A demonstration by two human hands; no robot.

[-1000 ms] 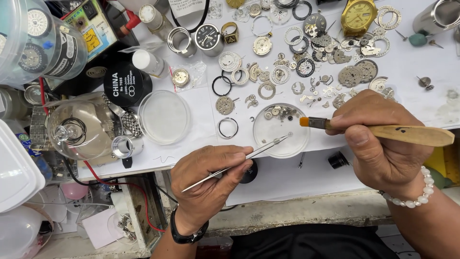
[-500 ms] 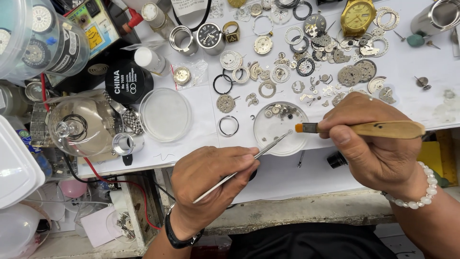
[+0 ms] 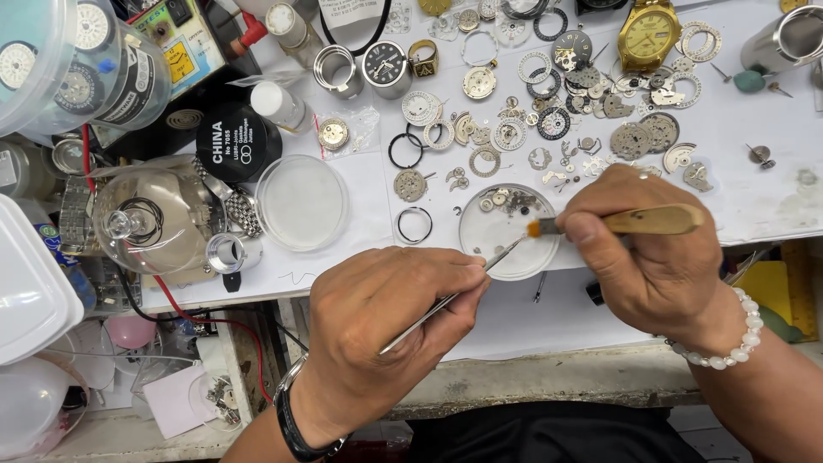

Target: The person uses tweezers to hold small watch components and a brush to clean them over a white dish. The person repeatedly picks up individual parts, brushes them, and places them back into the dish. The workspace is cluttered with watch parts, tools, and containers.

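Parts (image 3: 507, 202) of a watch movement, small wheels and bridges, lie bunched at the 12 o'clock edge of the dish (image 3: 506, 257), a shallow clear one at the table's near edge; the rest of its floor looks bare. Tweezers (image 3: 446, 300) in the left hand (image 3: 386, 334), pinched firmly between thumb and fingers, reach in from 7 o'clock, tips near the dish's middle (whether they grip a piece is too small to tell). The right hand (image 3: 651, 257) clasps a wooden-handled brush (image 3: 634, 221), bristles hanging over the dish at 3 o'clock. Judging by this, cleaning is under way but far from finished: many more plates, rings and dials (image 3: 549, 120) lie spread at 12 o'clock, beside a gold watch (image 3: 647, 34). An empty dish (image 3: 302, 202) sits at 9 o'clock.
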